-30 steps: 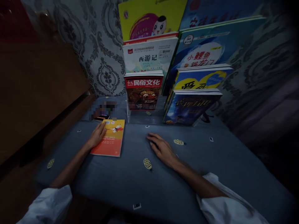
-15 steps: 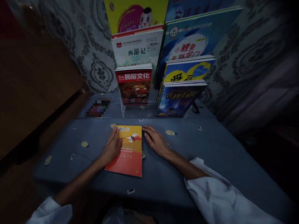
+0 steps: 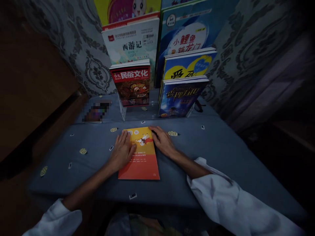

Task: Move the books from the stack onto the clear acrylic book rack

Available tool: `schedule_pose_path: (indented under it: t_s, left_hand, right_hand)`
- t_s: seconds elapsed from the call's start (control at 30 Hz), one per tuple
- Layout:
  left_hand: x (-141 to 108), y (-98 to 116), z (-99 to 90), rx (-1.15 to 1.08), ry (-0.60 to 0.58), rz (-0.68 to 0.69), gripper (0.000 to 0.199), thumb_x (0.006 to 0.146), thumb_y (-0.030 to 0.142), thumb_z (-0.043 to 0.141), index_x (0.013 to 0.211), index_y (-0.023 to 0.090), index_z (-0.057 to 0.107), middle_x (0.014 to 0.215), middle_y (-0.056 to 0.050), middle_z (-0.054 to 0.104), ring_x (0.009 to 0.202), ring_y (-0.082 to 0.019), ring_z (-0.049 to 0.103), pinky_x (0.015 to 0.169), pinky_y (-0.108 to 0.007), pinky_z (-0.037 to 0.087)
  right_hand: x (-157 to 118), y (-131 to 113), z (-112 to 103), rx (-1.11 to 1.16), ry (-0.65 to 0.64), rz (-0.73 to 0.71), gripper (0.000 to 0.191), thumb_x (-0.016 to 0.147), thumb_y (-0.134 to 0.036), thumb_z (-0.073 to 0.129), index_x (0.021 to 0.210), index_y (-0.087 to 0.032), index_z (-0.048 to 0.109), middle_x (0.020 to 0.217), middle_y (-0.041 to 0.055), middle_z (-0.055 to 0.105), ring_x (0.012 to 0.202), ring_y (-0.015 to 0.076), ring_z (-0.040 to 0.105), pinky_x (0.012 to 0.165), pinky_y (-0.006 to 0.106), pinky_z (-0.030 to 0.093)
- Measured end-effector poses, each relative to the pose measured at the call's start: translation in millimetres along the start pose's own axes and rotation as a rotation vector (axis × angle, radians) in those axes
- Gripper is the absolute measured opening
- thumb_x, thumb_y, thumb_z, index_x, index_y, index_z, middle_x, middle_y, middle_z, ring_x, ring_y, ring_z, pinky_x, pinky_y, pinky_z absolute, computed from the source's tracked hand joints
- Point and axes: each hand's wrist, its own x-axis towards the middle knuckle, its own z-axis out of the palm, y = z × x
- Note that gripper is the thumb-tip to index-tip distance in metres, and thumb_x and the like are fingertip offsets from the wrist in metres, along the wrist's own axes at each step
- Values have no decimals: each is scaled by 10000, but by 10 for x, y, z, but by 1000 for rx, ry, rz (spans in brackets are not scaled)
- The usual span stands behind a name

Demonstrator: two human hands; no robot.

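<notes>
A thin yellow-and-red book (image 3: 141, 165) lies on the cloth-covered table in front of me, with a small running figure and upside-down print on its cover. My left hand (image 3: 123, 149) rests flat across its left side, fingers stretched toward the top edge and thumb out over the cover. At the upper right corner, my right hand (image 3: 162, 141) touches the book's edge with fingers extended and slightly bent. Neither hand lifts the book. Part of its upper left is hidden under my left hand.
Behind the book, a clear stand (image 3: 123, 113) carries several upright books, including a red-topped one (image 3: 133, 87) and a dark blue one (image 3: 180, 98). A pixelated flat item (image 3: 95, 111) lies at the back left. Dark glasses (image 3: 199, 106) sit right of the stand.
The book has turned slightly and sits square to me. My left hand has moved from its left edge onto the cover, and my right hand has come against its upper right corner.
</notes>
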Motion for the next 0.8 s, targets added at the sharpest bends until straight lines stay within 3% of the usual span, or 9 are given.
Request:
schedule_pose_path:
  t_s: [0.2,0.37,0.8]
  left_hand:
    - [183,49,-49,16,-73,73,633,1020,493,344,1480,61,389,1564,-239,377,1507,-316,274,1225,-537,253]
    - [334,132,-57,21,-111,206,557,1041,422,320,1484,90,386,1572,-206,380,1509,-276,272,1214,-494,306]
    - [724,205,-88,-67,-267,488,537,1062,444,288,1527,186,369,1591,-101,375,1501,-208,304,1237,-449,267]
  right_hand:
    - [-2,7,-7,29,25,61,440,932,-187,405,1330,-196,593,1273,98,695,1162,259,656,1021,442,520]
    - [4,60,7,89,47,55,447,933,-191,406,1354,-189,554,1274,99,704,1157,254,672,1012,456,532]
    - [-5,124,33,67,83,45,507,931,-179,415,1434,-191,476,1279,110,701,1208,255,643,1055,491,504]
